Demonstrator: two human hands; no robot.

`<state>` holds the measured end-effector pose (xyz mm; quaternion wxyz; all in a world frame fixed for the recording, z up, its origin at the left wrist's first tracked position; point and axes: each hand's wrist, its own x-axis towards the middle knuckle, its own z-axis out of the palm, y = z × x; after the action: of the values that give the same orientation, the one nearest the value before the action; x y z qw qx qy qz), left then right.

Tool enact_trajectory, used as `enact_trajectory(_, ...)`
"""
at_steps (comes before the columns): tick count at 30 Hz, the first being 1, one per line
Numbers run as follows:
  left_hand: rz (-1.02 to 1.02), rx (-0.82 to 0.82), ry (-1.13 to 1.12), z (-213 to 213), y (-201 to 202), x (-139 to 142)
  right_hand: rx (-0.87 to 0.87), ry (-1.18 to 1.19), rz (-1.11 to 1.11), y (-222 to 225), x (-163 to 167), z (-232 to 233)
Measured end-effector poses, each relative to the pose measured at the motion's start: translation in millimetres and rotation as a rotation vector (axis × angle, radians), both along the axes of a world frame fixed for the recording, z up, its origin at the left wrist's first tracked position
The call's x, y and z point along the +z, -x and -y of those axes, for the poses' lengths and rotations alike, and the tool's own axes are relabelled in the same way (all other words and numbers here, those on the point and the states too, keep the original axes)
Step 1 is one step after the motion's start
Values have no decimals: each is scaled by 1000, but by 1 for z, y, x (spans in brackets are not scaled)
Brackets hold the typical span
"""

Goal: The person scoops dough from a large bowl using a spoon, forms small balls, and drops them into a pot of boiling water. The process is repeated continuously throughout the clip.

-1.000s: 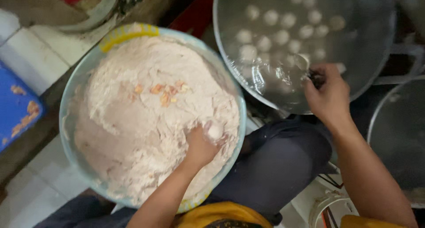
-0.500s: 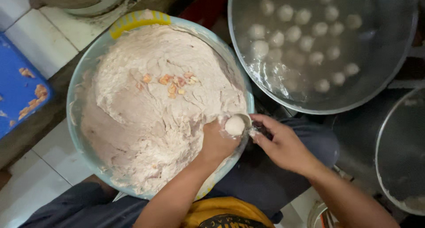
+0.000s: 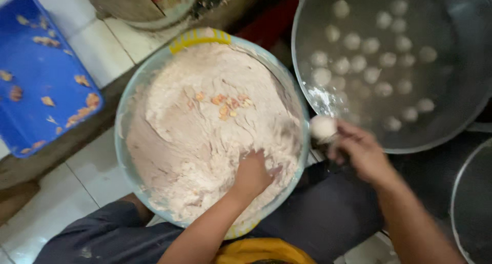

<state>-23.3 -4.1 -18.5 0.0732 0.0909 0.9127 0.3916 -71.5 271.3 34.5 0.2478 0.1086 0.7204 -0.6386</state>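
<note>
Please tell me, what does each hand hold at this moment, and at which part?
The right hand carries a pale ball at its fingers; whether on a spoon cannot be told. The left hand presses into the paste.

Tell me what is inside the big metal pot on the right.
The metal pot holds many pale round balls sitting in water. The right hand carries another ball at its rim. The frame edge cuts off the pot's right side.
</note>
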Motion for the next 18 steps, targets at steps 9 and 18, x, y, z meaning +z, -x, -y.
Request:
enact_trajectory(9, -259, 199, 396, 92, 99, 12, -26, -1003, -727, 77, 19, -33)
enact_trajectory(18, 185, 202, 459, 85, 105, 21, -256, -1130, -531, 69, 34, -12)
